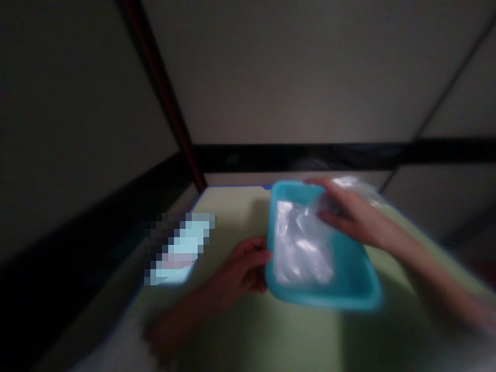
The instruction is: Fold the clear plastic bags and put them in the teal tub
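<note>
A teal plastic basin (354,274) is in front of me, tilted toward me so that its inside shows. My left hand (250,261) pinches the basin's left rim, thumb on the near side. Inside, crinkled clear plastic bags (304,250) lie along the left and middle. My right hand (344,209) reaches over the far right part of the basin, its fingers closed round a piece of clear plastic. More clear plastic (354,183) sticks out behind that hand. Blur hides the exact fingertip contact.
Beneath the basin is a pale yellow-green table (232,212) with a blue edge. A bright blurred-out rectangle (182,250) sits at its left edge. Grey panels (290,77) with a black band (267,157) stand behind the table, and a dark red post (166,93) rises at the left.
</note>
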A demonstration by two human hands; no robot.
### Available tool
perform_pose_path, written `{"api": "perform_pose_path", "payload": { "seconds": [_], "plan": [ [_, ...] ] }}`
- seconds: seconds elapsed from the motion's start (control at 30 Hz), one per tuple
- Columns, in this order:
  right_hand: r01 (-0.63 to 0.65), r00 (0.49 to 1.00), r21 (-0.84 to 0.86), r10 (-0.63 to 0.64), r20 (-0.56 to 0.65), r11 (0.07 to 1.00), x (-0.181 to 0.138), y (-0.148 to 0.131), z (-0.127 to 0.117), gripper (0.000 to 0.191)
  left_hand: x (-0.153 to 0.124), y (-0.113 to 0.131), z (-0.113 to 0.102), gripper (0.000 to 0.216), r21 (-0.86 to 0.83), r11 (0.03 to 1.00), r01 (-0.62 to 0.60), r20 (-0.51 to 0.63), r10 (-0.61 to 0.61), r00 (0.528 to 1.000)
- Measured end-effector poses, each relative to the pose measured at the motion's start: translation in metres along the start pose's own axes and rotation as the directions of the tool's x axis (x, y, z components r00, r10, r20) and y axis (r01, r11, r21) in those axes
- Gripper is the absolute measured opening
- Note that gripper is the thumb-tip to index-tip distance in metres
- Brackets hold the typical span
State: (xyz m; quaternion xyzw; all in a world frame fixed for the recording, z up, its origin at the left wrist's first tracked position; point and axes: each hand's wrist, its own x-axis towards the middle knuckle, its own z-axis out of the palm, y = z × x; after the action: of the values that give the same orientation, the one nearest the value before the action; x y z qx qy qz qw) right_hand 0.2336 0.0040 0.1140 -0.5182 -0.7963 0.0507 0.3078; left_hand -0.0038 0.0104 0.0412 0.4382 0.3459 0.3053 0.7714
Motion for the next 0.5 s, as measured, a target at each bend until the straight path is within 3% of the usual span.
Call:
{"api": "perform_pose_path", "payload": {
  "seconds": [0.2, 0.33, 0.5],
  "plan": [
    [-0.013, 0.998, 0.030, 0.011, 0.059, 0.999, 0.0000, 0.0030, 0.0006, 0.020, 0.0003, -0.0001, 0.0012, 0.038, -0.015, 1.000, 0.011, -0.025, -0.011, 1.000],
    [-0.057, 0.998, 0.052, 0.057, 0.006, 0.997, 0.0001, 0.0013, 0.0008, 0.035, 0.0003, 0.0005, 0.0023, 0.036, -0.010, 1.000, 0.006, -0.029, -0.007, 1.000],
    [-0.041, 0.999, 0.058, 0.041, 0.007, 0.997, -0.0006, -0.0010, 0.0000, 0.036, 0.0006, -0.0013, 0.0005, 0.035, -0.001, 1.000, -0.006, -0.021, 0.006, 1.000]
  ]
}}
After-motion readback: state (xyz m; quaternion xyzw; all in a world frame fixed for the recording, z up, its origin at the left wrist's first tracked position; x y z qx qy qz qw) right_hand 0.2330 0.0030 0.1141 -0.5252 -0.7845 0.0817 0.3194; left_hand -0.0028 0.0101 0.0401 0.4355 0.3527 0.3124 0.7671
